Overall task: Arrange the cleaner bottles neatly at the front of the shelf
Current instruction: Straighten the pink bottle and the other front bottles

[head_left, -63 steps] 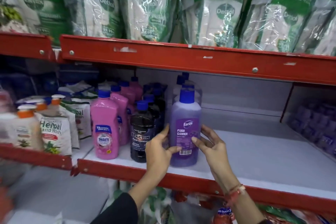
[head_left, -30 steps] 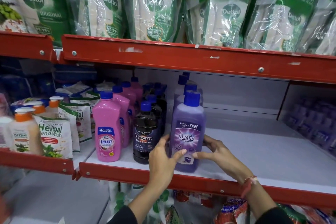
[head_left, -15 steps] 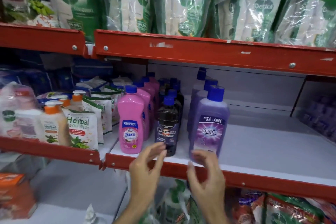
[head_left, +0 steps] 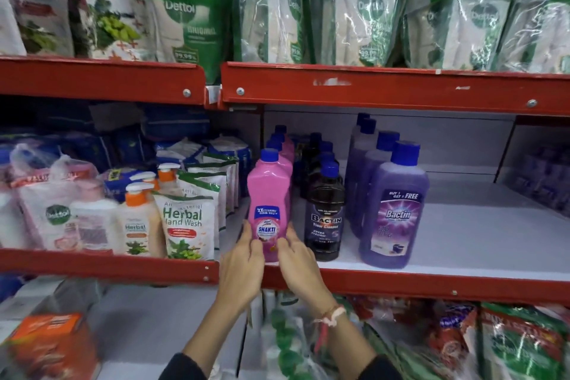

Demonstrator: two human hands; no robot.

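Note:
Three rows of blue-capped cleaner bottles stand on the white shelf [head_left: 468, 244]. The front pink Shakti bottle [head_left: 267, 191] is at the shelf's front lip, upright. My left hand [head_left: 242, 265] grips its lower left side and my right hand [head_left: 297, 259] grips its lower right side. To its right stand the front black Bactin bottle [head_left: 325, 213] and the front purple Bactin bottle [head_left: 398, 210], both with labels facing out. More bottles of each colour line up behind them, partly hidden.
Herbal hand wash pouches [head_left: 186, 228] and pump bottles [head_left: 138, 219] fill the shelf bay to the left. Green Dettol refill pouches [head_left: 364, 6] hang over the red shelf rail [head_left: 385, 86] above. The right part of the white shelf is bare. Packets sit on the shelf below.
Both hands left the purple bottle, dropped below the shelf lip, then moved left and closed on the pink bottle. The view has shifted left.

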